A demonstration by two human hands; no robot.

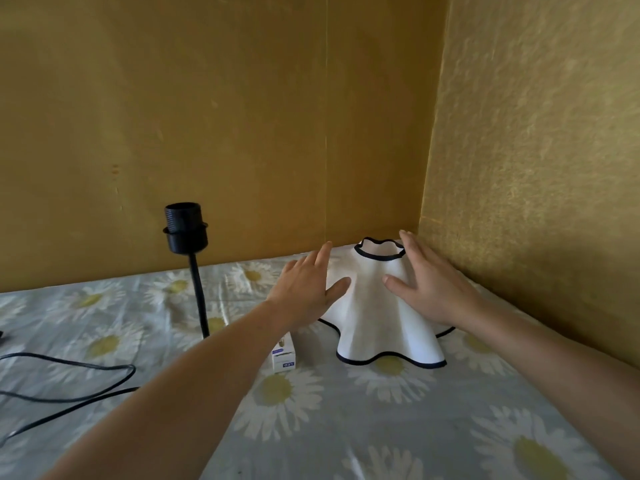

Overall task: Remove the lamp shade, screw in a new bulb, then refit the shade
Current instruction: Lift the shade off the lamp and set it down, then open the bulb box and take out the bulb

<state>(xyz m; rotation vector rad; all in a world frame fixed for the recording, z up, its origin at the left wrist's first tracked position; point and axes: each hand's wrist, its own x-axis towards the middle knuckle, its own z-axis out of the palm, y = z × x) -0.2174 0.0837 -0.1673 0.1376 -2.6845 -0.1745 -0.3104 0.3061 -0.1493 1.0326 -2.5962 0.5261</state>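
A white wavy lamp shade (377,327) with dark trim stands on the bed near the wall corner. My left hand (306,282) hovers at its left side, fingers spread, holding nothing. On the shade's right side is my right hand (427,285), flat and open; whether it touches the shade is unclear. The black lamp stem with its bare threaded socket (186,226) stands upright to the left, no bulb in it. A small white LED bulb box (283,358) lies between the stem and the shade, partly hidden by my left forearm.
A daisy-print sheet (398,427) covers the bed. The lamp's black cord (79,368) loops over it at the left. Mustard-coloured walls (519,168) close in behind and to the right of the shade.
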